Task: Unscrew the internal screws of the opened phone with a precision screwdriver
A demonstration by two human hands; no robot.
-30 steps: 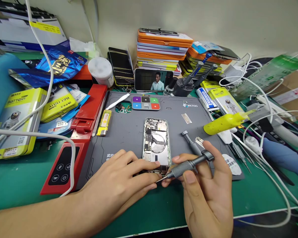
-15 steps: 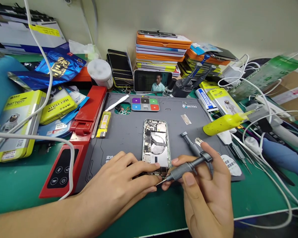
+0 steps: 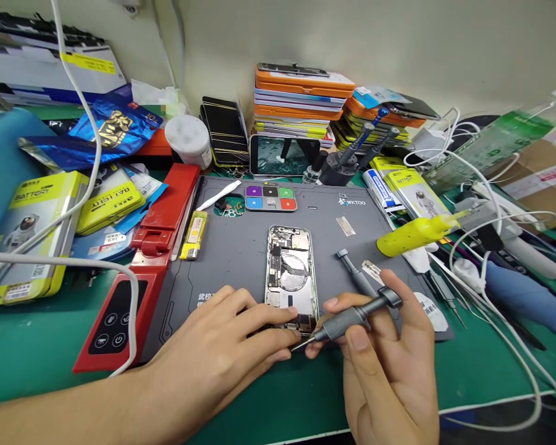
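An opened smartphone (image 3: 291,272) lies on the dark grey work mat with its inner parts bare. My left hand (image 3: 234,343) grips its lower end; the fingers reach over the bottom edge and hide part of it. In my right hand (image 3: 384,352) is a grey precision screwdriver (image 3: 347,322), held between thumb and fingers with its cap near the index finger. Its thin tip points left at the phone's bottom edge, close to my left fingertips. Whether the tip touches a screw I cannot tell. A second screwdriver (image 3: 354,272) lies on the mat just beyond my right hand.
On the grey mat (image 3: 231,247) lie a yellow battery (image 3: 194,235), a white pry stick (image 3: 219,195) and a coloured-square tray (image 3: 271,198). A red folding device (image 3: 130,296) stands left. Rightward are a yellow bottle (image 3: 417,233) and tangled white cables. A propped phone (image 3: 285,156) stands behind.
The view has shifted slightly. Both hands, the opened phone and the screwdriver keep nearly the same pose. The picture on the propped phone's screen has changed.
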